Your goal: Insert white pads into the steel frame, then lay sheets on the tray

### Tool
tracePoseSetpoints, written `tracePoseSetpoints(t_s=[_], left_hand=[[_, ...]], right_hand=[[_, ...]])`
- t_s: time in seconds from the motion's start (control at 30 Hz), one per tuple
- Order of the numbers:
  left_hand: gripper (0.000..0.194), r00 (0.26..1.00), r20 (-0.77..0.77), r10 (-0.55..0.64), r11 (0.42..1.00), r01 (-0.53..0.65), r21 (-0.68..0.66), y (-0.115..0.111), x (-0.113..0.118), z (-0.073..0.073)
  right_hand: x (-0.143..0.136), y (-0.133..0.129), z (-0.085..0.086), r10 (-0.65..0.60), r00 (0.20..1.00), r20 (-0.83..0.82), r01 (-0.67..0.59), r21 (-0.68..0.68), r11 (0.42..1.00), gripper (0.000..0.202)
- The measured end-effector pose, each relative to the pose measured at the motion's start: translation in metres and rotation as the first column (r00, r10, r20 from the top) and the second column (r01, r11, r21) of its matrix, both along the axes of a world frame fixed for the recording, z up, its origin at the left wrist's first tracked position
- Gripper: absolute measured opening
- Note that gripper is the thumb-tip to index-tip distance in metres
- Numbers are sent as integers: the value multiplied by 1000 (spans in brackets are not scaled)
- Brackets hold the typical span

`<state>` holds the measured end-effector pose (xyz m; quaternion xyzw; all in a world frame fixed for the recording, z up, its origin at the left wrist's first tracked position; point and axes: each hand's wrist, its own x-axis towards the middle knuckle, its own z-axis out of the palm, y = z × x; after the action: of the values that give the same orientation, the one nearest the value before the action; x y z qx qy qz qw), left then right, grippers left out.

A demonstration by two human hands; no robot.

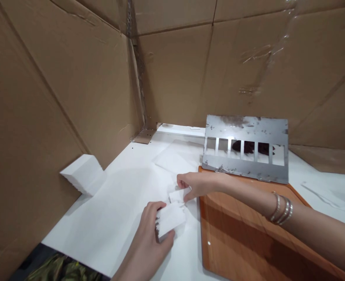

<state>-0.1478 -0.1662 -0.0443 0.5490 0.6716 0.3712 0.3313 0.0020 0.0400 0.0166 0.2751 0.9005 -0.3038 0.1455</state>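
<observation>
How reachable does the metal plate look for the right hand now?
Likely yes: the metal plate lies near the right hand, nothing visible between them, though that hand seems to hold paper.

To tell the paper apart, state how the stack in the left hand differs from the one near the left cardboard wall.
The held stack is gripped by the left hand; the other stack has no hand on it. The held stack looks thinner, the other stack bulkier. Both are white.

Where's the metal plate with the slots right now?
In the head view, the metal plate is right of centre, at the far edge of the orange board, beyond and right of the right hand.
</observation>
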Motion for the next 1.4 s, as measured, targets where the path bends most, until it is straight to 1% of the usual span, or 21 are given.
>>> tracePoseSetpoints(t_s=[0.1,0.17,0.23,0.27,0.33,0.4,0.43,0.5,0.6,0.63,0.67,0.77,0.8,0.83,0.87,0.9,0.93,1.07,1.17,1.27,1.4], left_hand=[[41,1000,-20,12,999,-11,42,-1,1,0],[39,999,-45,15,999,-13,29,-2,2,-1],[41,998,-55,42,999,-41,19,-3,2,-4],[47,997,-51,66,997,-64,32,-4,3,-5],[67,990,-21,142,987,-140,82,-4,4,-9],[86,982,26,189,976,-191,103,-4,7,-12],[89,980,48,195,975,-199,96,-4,8,-13],[88,978,80,193,976,-200,90,-3,10,-13],[84,971,147,186,974,-202,104,0,14,-11],[82,967,175,187,972,-208,108,0,16,-11],[80,962,201,187,971,-212,113,1,17,-10],[77,953,248,174,969,-210,127,3,20,-9],[77,953,254,167,971,-204,124,3,20,-9],[77,953,257,159,974,-194,117,3,20,-9],[78,955,255,154,976,-187,111,3,19,-8],[78,957,247,152,977,-183,108,3,19,-8],[78,960,234,153,977,-182,108,3,19,-8],[80,964,185,190,971,-212,106,4,17,-10],[80,957,198,210,964,-237,122,5,18,-13],[81,953,219,208,959,-243,147,6,19,-13],[80,952,235,197,963,-233,137,6,19,-10]], right_hand=[[0,-2,2,-6,998,-70,1,-72,997,24],[-2,-4,2,10,990,-138,-29,-134,991,12],[-5,-7,1,21,981,-195,-57,-184,981,6],[-7,-9,0,19,975,-220,-66,-209,976,8],[-9,-11,-4,8,965,-261,-81,-273,959,10],[-11,-15,-8,-7,955,-297,-105,-358,928,11],[-11,-17,-9,-15,949,-314,-119,-404,907,13],[-10,-25,-12,-61,942,-331,-118,-494,862,18],[-8,-45,-18,-235,917,-323,-7,-602,799,26],[-8,-52,-21,-321,890,-322,47,-637,769,27],[-9,-60,-25,-418,851,-318,102,-680,726,27],[-13,-79,-39,-684,684,-254,238,-808,538,22],[-15,-84,-43,-740,632,-231,257,-838,481,21],[-17,-87,-46,-777,591,-218,261,-859,440,21],[-19,-90,-48,-797,563,-218,256,-871,420,21],[-21,-91,-49,-804,549,-228,245,-876,416,20],[-23,-91,-49,-801,544,-248,233,-873,428,20],[-29,-87,-47,-745,582,-326,198,-832,519,18],[-33,-85,-47,-734,588,-339,176,-832,525,15],[-37,-87,-46,-758,550,-351,202,-825,528,14],[-38,-92,-42,-784,492,-378,208,-823,528,16]])
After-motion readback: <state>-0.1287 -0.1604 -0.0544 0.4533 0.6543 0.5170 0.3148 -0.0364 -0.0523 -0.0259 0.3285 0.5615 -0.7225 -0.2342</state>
